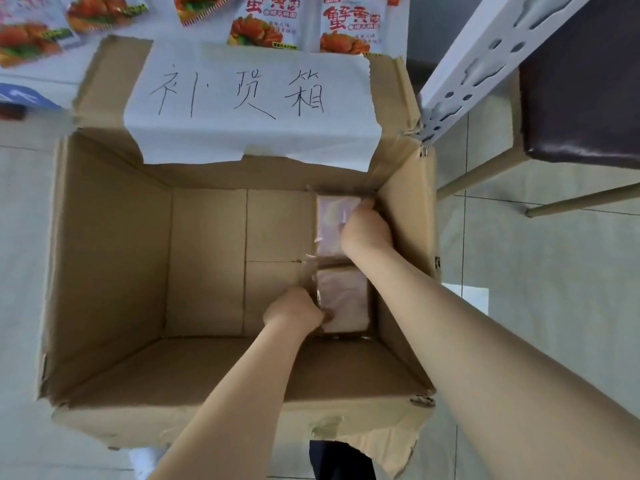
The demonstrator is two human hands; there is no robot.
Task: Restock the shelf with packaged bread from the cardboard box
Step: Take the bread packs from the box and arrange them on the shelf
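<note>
I look straight down into an open cardboard box [110, 258] on the floor. Two clear-wrapped packs of bread lie on its bottom along the right wall. My left hand [294, 311] grips the left edge of the near bread pack [346, 299]. At the far bread pack [330, 216], my right hand [365, 230] curls its fingers over the right side and far edge. Both forearms reach down into the box. The shelf [41, 76] with several red-and-white bread bags [266, 26] runs along the top of the view.
A white paper label with handwritten characters [249, 98] is taped to the box's far flap. A white perforated shelf upright [485, 53] rises at the upper right beside a dark-seated chair [581, 91]. Pale floor tiles surround the box.
</note>
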